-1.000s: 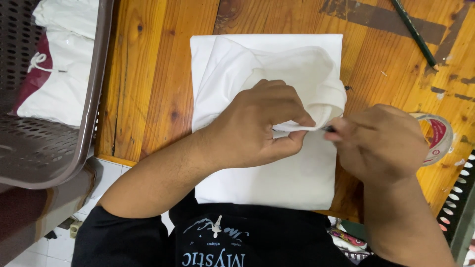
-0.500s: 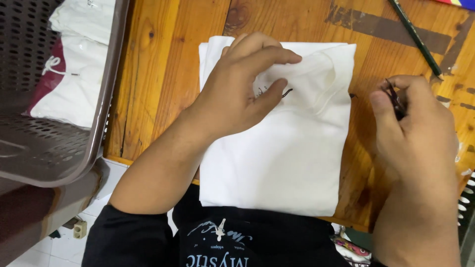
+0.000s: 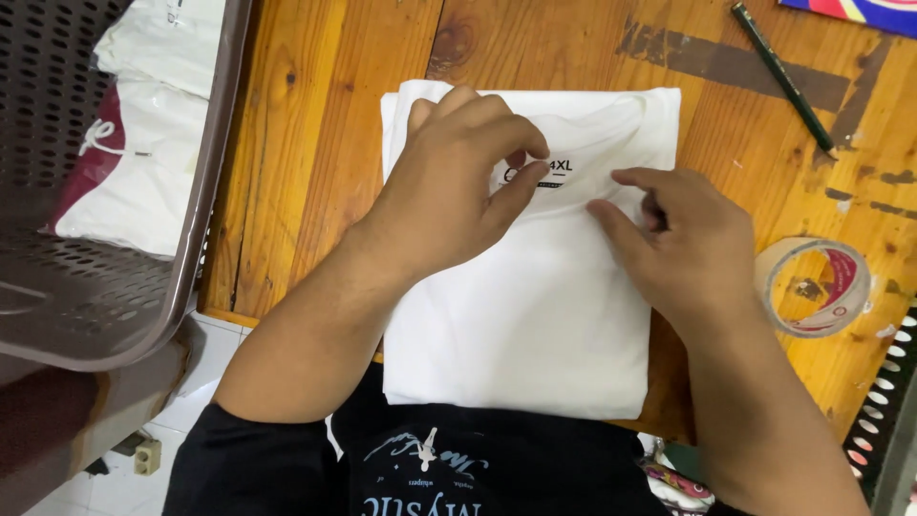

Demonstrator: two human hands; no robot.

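Observation:
A folded white T-shirt [image 3: 521,325] lies flat on the wooden table [image 3: 315,143] in front of me. My left hand [image 3: 449,186] rests on its upper part, fingers pressing the fabric beside the printed neck label [image 3: 549,174]. My right hand [image 3: 678,244] lies on the shirt's right side, its fingers bent and touching the cloth just below the collar. Neither hand holds anything.
A brown perforated laundry basket [image 3: 181,277] with white garments [image 3: 143,143] stands at the left. A dark pencil [image 3: 783,76] lies at the upper right, a roll of clear tape [image 3: 814,287] at the right. Dark tape strips mark the tabletop.
The collar was lifted and pinched between both hands; now it lies flat with the label showing. My right hand came back from the right onto the shirt.

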